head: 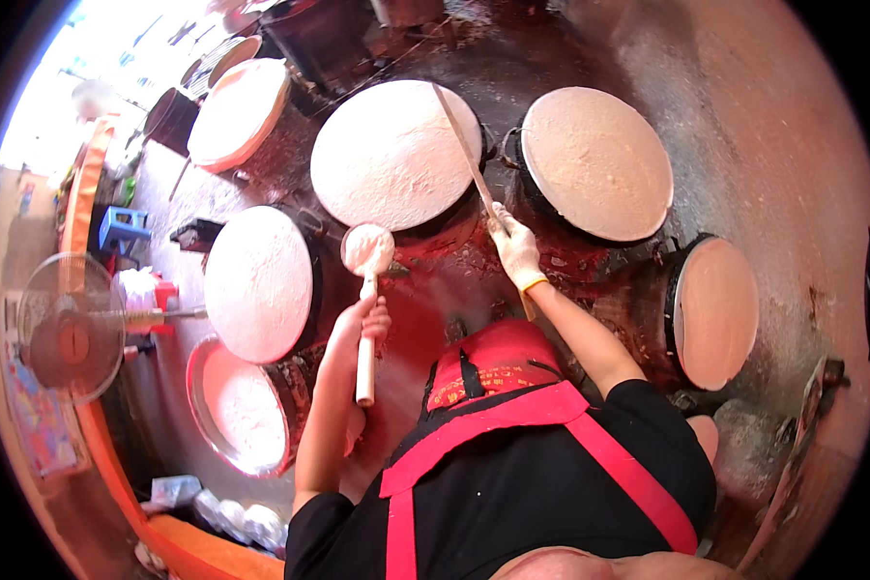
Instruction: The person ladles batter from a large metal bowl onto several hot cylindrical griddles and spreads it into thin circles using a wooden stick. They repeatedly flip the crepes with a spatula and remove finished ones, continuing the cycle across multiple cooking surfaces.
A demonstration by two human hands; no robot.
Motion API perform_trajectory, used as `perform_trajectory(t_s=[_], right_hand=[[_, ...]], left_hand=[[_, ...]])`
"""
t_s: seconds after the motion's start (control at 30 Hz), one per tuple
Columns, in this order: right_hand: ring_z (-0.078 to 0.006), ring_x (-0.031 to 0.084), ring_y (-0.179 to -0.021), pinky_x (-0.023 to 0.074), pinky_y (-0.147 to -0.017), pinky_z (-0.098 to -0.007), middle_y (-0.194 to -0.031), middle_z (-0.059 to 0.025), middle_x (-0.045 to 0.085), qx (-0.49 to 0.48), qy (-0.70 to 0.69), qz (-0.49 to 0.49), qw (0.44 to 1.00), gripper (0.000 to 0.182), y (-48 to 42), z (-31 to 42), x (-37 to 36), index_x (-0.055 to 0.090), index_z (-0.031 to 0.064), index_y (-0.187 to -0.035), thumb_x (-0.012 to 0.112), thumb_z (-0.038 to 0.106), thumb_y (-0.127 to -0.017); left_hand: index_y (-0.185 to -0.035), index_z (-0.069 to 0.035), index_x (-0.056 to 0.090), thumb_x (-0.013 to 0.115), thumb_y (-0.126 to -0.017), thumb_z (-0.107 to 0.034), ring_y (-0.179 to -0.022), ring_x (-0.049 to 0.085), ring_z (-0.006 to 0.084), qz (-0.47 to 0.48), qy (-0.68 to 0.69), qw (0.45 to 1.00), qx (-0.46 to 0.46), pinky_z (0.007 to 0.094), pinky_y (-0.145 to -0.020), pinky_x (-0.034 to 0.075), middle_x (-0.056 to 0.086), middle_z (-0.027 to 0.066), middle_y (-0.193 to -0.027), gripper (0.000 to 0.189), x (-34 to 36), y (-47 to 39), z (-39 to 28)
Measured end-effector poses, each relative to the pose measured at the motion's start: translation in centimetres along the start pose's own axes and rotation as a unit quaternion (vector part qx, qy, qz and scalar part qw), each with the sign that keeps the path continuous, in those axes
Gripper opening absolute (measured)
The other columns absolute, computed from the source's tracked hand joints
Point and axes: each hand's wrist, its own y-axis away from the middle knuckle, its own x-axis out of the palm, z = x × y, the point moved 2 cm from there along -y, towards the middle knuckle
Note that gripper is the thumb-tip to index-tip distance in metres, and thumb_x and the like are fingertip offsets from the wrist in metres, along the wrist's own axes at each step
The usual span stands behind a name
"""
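My bare left hand [362, 322] grips the pale handle of a round ladle [367, 250]. White, lumpy batter fills the ladle's bowl, which is at the near edge of a large round griddle [395, 156] coated with a pale batter layer. My right hand [516, 246], in a white knit glove with a yellow cuff, holds a long, thin flat stick [467, 156]. Its far end lies over the right part of that same griddle. Below my left hand's side stands a red-rimmed basin [235, 406] with white batter inside.
More round griddles bear pale layers: one at left [259, 283], one at right [598, 163], a tan one farther right [718, 312]. A pale round stack [238, 112] is at upper left. A standing fan [72, 326] and blue stool [123, 228] are at far left; a wall [776, 181] bounds the right.
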Motion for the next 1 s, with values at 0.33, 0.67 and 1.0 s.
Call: perform_trajectory(t_s=[0.33, 0.67, 1.0], right_hand=[[-0.0371, 0.061, -0.097, 0.0492, -0.081, -0.0418, -0.106, -0.0227, 0.061, 0.068, 0.156, -0.010, 0.985, 0.057, 11.9, 4.5, -7.9, 0.050, 0.0080, -0.129, 0.061, 0.039, -0.083], [-0.0285, 0.064, -0.080, 0.0511, -0.060, -0.0386, -0.092, -0.0140, 0.060, 0.112, 0.594, -0.196, 0.772, 0.034, 14.6, 1.1, -34.4, 0.060, 0.0079, -0.101, 0.064, 0.034, -0.080], [-0.0236, 0.062, -0.055, 0.0467, -0.051, -0.0388, -0.063, -0.0156, 0.063, 0.260, 0.387, -0.262, 0.845, 0.035, 17.5, 5.7, -49.8, 0.067, 0.0052, -0.073, 0.054, 0.035, -0.086]], left_hand=[[-0.096, 0.003, 0.049, 0.042, -0.100, -0.018, -0.050, 0.032, 0.0067, 0.030, 0.052, 0.982, -0.181, 0.0199, -0.040, 0.030, 0.033, -0.0012, -0.067, 0.022, -0.9, -0.8, 3.8], [-0.106, 0.008, 0.045, 0.037, -0.101, -0.017, -0.054, 0.038, 0.0094, 0.118, -0.068, 0.965, -0.225, 0.0219, -0.045, 0.036, 0.036, 0.0028, -0.071, 0.026, 12.8, -3.8, 17.0], [-0.107, 0.003, 0.049, 0.040, -0.100, -0.016, -0.051, 0.032, 0.0063, 0.111, -0.185, 0.914, -0.344, 0.0180, -0.039, 0.030, 0.035, 0.0005, -0.071, 0.023, 19.3, -10.2, 28.5]])
